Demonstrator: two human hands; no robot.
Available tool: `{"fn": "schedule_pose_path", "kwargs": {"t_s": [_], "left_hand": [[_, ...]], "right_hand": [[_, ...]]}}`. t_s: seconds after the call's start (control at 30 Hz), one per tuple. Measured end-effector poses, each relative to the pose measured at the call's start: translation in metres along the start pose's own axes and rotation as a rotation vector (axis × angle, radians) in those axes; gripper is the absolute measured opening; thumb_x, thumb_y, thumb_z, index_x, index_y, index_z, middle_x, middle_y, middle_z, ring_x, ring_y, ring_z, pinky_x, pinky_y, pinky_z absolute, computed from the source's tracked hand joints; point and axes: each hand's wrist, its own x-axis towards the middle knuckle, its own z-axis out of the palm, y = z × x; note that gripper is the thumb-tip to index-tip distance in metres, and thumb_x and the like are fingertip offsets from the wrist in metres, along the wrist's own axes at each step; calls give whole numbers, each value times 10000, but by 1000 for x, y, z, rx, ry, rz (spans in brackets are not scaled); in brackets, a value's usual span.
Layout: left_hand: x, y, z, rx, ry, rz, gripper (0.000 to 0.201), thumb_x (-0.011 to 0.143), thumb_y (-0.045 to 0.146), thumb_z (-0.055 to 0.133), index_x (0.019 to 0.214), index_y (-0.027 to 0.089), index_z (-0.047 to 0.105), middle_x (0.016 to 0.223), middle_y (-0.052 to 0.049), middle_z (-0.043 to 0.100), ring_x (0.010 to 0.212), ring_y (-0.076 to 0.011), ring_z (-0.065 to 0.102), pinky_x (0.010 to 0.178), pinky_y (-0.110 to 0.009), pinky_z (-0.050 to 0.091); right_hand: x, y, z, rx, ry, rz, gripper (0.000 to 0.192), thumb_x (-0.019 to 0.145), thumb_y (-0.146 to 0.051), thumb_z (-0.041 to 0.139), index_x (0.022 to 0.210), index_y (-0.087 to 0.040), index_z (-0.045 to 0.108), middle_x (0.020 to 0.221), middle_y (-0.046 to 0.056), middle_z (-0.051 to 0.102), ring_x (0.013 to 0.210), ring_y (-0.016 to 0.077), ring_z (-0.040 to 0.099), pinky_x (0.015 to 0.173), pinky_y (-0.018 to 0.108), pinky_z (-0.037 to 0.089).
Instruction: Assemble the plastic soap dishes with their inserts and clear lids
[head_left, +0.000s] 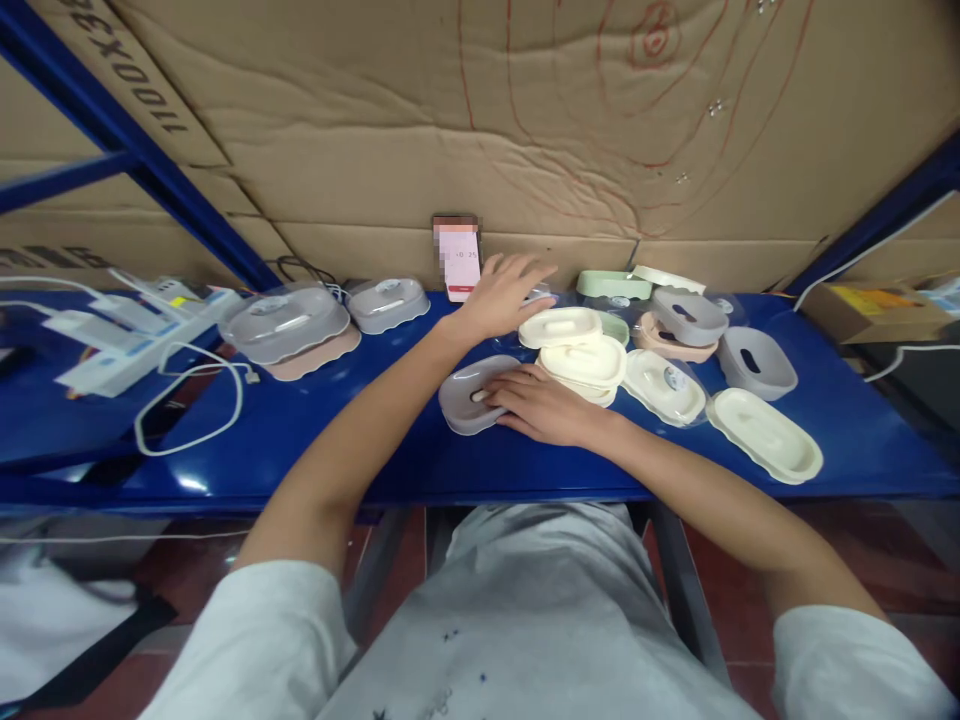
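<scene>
Pressing flat, the right hand [544, 408] rests open-fingered on a grey oval lid [469, 397] on the blue worktop [337, 430]; left hand [501, 292] reaches far, fingers spread, over a clear lid [537, 296], grasping nothing.

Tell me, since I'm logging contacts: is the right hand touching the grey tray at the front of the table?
Touching. The head view shows the right hand lying flat with its fingers resting on the grey tray.

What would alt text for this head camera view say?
A person's right hand rests on a grey lid on a blue table, while the left hand reaches over a pile of cream, grey and green lids. Cardboard lines the back.
</scene>
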Motion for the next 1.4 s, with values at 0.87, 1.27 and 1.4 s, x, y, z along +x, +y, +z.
{"fn": "schedule_pose_path", "kwargs": {"t_s": [0.87, 1.27, 1.4], "left_hand": [[-108, 45, -28, 31, -425, 152, 483, 920, 680, 742, 1062, 220, 706, 1126, -82, 735, 1021, -289, 693, 928, -408, 437], [-104, 35, -57, -355, -285, 79, 109, 888, 336, 675, 931, 238, 657, 1040, -19, 743, 934, -219, 702, 863, -327, 484], [-104, 37, -55, -270, -129, 108, 172, 997, 390, 609, 1004, 239, 691, 1122, -56, 767, 1047, -255, 715, 976, -384, 498]], "right_hand": [[-39, 117, -74, -403, 375, 673, 492, 1060, -256, 500, 1544, -206, 571, 1724, 190, 447, 1609, 413, 389, 1250, 718, 333], [-14, 15, -49, -43, 236, 197, 566, 1099, -533, 549, 1576, -230, 570, 1587, 153, 636, 1469, 331, 599, 1226, 560, 473], [-8, 5, -39, -22, 287, 203, 551, 1111, -454, 550, 1616, -236, 532, 1428, 148, 737, 1321, 317, 685, 1148, 532, 523]]}}
